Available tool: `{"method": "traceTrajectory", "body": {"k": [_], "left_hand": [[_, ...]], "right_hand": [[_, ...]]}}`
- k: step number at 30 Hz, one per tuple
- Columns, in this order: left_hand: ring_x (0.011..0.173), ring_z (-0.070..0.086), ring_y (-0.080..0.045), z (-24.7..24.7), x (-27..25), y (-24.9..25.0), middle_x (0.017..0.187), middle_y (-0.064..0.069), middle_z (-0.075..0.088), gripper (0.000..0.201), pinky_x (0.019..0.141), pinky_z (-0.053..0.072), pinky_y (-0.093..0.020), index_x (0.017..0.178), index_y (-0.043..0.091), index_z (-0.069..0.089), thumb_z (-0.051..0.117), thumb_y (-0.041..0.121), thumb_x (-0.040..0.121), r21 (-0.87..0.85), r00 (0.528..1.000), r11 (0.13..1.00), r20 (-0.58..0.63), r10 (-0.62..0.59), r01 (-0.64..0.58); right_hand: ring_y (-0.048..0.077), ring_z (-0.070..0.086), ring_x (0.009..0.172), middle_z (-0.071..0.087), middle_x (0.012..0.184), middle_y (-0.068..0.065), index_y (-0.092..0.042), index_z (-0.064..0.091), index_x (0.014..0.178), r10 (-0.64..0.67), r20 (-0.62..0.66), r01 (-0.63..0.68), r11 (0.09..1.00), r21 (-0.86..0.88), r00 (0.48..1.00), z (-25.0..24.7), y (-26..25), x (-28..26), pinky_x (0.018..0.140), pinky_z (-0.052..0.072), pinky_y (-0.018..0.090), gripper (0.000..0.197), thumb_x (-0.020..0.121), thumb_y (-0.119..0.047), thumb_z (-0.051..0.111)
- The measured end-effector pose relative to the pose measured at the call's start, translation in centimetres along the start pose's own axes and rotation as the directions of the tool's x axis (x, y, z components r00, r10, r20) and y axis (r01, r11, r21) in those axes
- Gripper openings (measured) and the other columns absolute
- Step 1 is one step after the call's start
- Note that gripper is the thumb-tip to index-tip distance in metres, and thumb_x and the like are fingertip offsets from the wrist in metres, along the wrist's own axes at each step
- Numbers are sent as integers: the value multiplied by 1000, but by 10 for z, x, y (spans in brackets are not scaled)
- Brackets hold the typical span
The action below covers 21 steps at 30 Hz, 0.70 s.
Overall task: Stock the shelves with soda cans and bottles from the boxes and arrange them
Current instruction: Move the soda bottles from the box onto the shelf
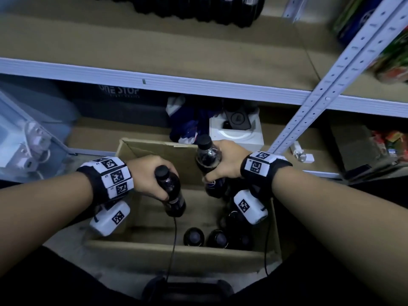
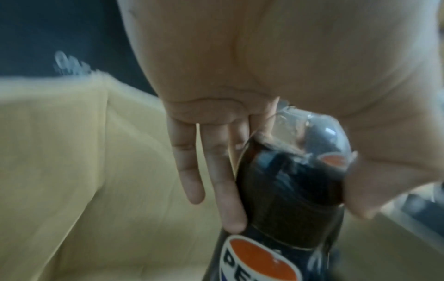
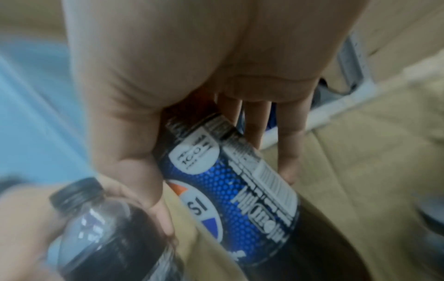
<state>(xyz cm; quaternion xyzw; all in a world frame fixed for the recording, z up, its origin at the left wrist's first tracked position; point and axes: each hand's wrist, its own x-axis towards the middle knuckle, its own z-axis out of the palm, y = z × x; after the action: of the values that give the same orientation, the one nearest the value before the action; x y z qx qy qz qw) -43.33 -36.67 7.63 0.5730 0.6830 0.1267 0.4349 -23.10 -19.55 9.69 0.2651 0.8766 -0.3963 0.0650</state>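
Both bare forearms reach over an open brown cardboard box (image 1: 154,252) on the floor. At nine o'clock the left hand (image 1: 148,175) wraps its fingers (image 2: 211,171) around a dark cola bottle with a black cap (image 1: 171,191), held above the box. At three o'clock the right hand (image 1: 225,160) grips a second black-capped dark cola bottle (image 1: 208,155), also above the box. More dark bottles (image 1: 217,237) stand inside at five o'clock. A white-edged shelf (image 1: 198,86) with a brown board spans twelve o'clock.

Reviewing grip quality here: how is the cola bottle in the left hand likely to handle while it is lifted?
The bottle looks nearly full of dark drink, so probably heavy for its size. The left hand grips only near its neck, so it may swing. Smooth plastic could slip.
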Motion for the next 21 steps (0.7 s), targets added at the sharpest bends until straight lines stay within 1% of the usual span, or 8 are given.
{"method": "traceTrajectory", "body": {"k": [4, 7, 9, 11, 13, 16, 19, 21], "left_hand": [[94, 72, -16, -31, -19, 22, 98, 3, 75, 50, 83, 59, -37, 105, 18, 73, 82, 31, 58, -145, 992, 985, -100, 79, -93], [97, 72, -25, -55, -31, 27, 99, -7, 76, 51, 86, 57, -43, 106, 3, 70, 84, 22, 61, -312, 977, 942, -203, 64, -127], [90, 72, -14, -69, -39, 32, 90, -2, 77, 38, 84, 54, -32, 102, 0, 66, 83, 9, 69, -434, 956, 885, -291, 41, -170], [92, 70, -20, -83, -44, 37, 95, -8, 76, 49, 84, 53, -31, 107, -9, 62, 82, 16, 69, -528, 924, 808, -378, 51, -261], [101, 63, -36, -98, -47, 43, 110, -26, 67, 86, 90, 48, -42, 117, -16, 58, 87, 36, 55, -597, 875, 713, -483, 47, -368], [97, 63, -35, -124, -53, 66, 115, -32, 64, 113, 87, 48, -42, 118, -13, 60, 91, 61, 38, -656, 782, 577, -622, -48, -487], [76, 67, -24, -159, -60, 94, 95, -19, 69, 104, 70, 53, -32, 114, -5, 67, 86, 67, 43, -614, 684, 525, -725, -79, -589], [73, 68, -25, -186, -65, 110, 88, -17, 71, 84, 72, 54, -36, 99, 5, 73, 85, 70, 47, -541, 606, 539, -792, -70, -645]], "right_hand": [[8, 70, 91, 75, 99, -11, -29, 66, 105, -59, -99, 66, 996, 65, 993, -36, -24, -6, 81, 58, 32, 51, 63, -35, 95], [9, 73, 86, 77, 92, -7, -23, 68, 96, -106, -186, 137, 977, 163, 977, -64, -43, -10, 78, 59, 33, 37, 69, -20, 93], [10, 73, 80, 76, 83, -6, -20, 65, 87, -134, -247, 189, 959, 213, 960, -81, -56, -13, 72, 55, 27, 30, 73, -16, 91], [16, 74, 82, 76, 84, 0, -14, 64, 90, -170, -323, 256, 935, 246, 931, -97, -67, -14, 74, 57, 29, 32, 74, -19, 91], [21, 74, 84, 76, 85, 3, -13, 65, 90, -199, -403, 326, 904, 276, 894, -113, -81, -14, 79, 59, 37, 35, 72, -26, 93], [18, 73, 80, 74, 81, 0, -14, 65, 85, -249, -472, 409, 871, 273, 846, -138, -105, -15, 74, 59, 34, 39, 68, -37, 93], [13, 73, 79, 75, 80, -5, -15, 67, 86, -285, -553, 484, 838, 253, 783, -166, -134, -13, 70, 54, 24, 37, 68, -38, 89], [10, 73, 79, 74, 79, -8, -20, 66, 82, -315, -595, 521, 828, 209, 739, -184, -151, -8, 69, 53, 21, 24, 74, -30, 87]]}}
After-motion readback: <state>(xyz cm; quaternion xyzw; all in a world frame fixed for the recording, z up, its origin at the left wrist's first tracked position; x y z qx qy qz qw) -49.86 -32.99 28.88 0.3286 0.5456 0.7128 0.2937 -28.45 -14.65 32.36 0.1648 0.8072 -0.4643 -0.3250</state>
